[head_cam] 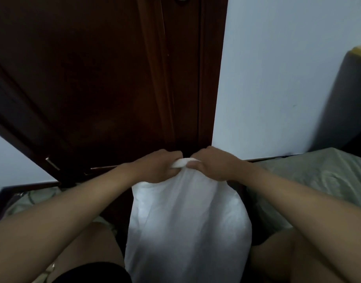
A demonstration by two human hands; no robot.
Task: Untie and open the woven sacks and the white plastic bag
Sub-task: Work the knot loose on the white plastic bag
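Both hands, left hand (155, 168) and right hand (214, 166), are pinching the gathered neck of the white plastic bag (185, 225), fingers curled tight. Risk: pulling apart too hard is likely tearing the thin film or cinching the knot.

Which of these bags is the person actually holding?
The white bag standing between the knees: both hands, left and right, grip its gathered top. The greenish sack at right lies untouched.

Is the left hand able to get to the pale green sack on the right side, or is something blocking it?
Probably not right now. The left hand grips the top of the white bag, and the right hand, its arm and the bag lie between it and the green sack.
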